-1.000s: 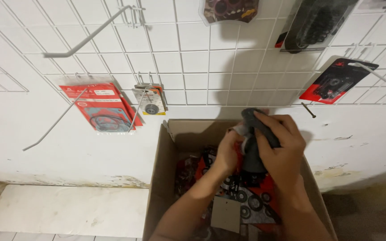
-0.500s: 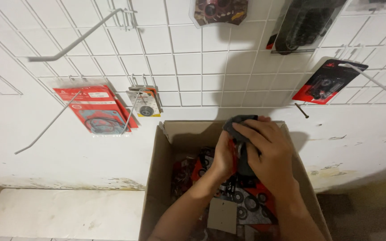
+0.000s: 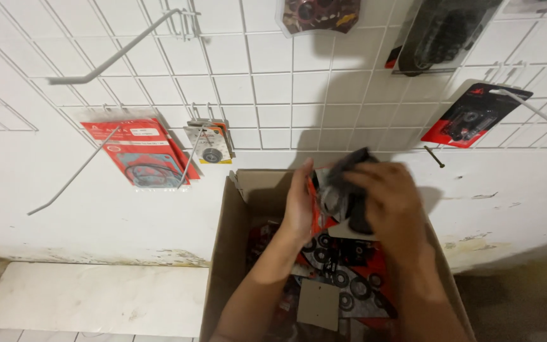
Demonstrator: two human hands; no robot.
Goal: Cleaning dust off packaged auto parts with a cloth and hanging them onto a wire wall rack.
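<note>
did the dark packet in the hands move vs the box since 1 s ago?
Yes. The dark packet, held by both the left hand and right hand, sits slightly lower against the cardboard box rim than a second ago.

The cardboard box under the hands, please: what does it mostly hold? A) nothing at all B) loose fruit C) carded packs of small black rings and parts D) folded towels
C: inside the cardboard box, below the left hand and right hand, which together hold a dark pack, lie red and black packs showing small black rings.
</note>
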